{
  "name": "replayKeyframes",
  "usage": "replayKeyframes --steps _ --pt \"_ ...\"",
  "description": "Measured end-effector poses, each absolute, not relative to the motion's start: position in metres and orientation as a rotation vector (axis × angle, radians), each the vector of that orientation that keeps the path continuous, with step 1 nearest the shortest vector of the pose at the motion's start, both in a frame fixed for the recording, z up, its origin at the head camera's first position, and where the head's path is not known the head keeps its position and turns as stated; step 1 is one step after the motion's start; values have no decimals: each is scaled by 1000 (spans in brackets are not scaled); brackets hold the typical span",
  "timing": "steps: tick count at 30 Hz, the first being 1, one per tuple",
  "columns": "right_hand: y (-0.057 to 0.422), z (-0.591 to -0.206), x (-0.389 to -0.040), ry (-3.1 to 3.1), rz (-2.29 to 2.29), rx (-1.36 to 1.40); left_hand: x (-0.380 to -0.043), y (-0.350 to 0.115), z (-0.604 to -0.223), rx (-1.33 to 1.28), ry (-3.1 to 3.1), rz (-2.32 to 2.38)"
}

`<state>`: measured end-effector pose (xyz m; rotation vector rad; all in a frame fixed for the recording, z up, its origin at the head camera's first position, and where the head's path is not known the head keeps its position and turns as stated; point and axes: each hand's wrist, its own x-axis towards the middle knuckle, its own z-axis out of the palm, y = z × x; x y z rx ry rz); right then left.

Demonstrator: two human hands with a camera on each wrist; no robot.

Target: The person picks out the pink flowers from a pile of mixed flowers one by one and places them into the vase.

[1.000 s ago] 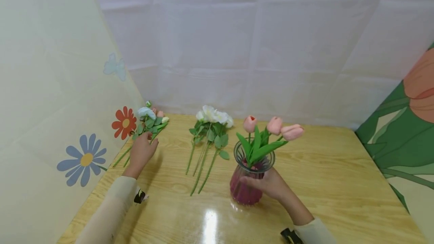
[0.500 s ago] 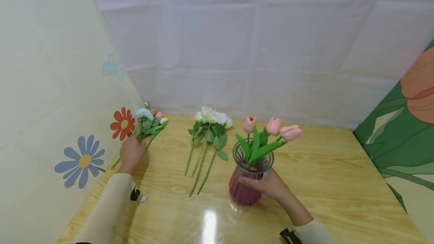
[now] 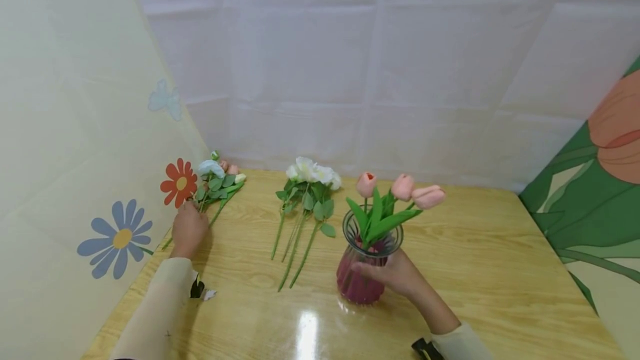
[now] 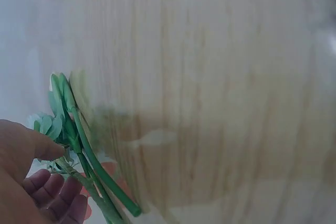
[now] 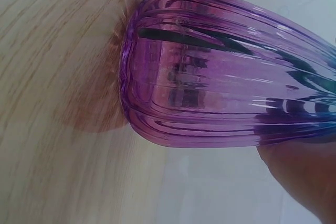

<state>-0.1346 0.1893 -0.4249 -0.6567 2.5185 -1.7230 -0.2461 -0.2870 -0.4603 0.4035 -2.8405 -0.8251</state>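
My left hand (image 3: 190, 231) is at the table's left edge, at the flowers lying there. In the left wrist view, thumb and fingers close about a leafy green flower stem (image 4: 90, 186), with smoother green stems beside it. A pale blue flower (image 3: 211, 168) heads this group, with pink blooms and a cream tulip bud (image 3: 240, 178) nearby. My right hand (image 3: 395, 274) grips a ribbed glass vase (image 3: 357, 281), purple-pink below and clear at the rim, standing upright on the table. Pink tulips (image 3: 402, 186) with green leaves stand in it. Some left fingers are hidden in the head view.
White flowers (image 3: 314, 173) with long green stems lie mid-table, between the hands. The wooden table (image 3: 480, 260) meets a white cloth backdrop (image 3: 310, 71) behind. Printed panels with painted flowers stand at left and right.
My left hand has moved left and toward me, from the leaves down to the stems. The right hand keeps its hold on the vase, which stays in place.
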Motion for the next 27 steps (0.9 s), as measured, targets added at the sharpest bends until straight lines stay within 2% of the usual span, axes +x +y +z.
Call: replayKeyframes --steps 18,27 --pt "189 -424 -133 2506 -1730 -645 -241 -301 -465 380 -2861 -705" --pt "189 -424 -133 2512 -1723 -643 -239 -298 -454 471 -2807 -791"
